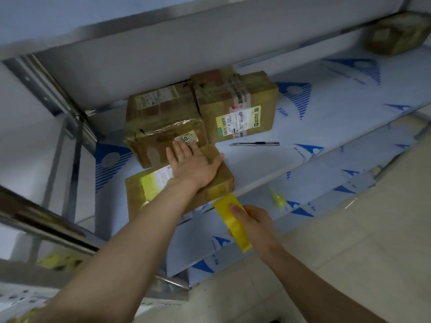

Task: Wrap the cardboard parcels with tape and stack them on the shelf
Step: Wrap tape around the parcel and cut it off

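Knife (254,143) right of parcels (198,113) (shelf (326,117))

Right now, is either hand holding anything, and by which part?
The right hand grips the yellow roll of tape around its outer rim. The left hand holds nothing; it lies flat on the brown cardboard parcel.

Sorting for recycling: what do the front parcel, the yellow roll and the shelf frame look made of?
Front parcel: brown cardboard, matte, glossy where taped. Yellow roll: probably plastic tape, shiny, translucent. Shelf frame: seemingly metal, grey with a dull sheen.
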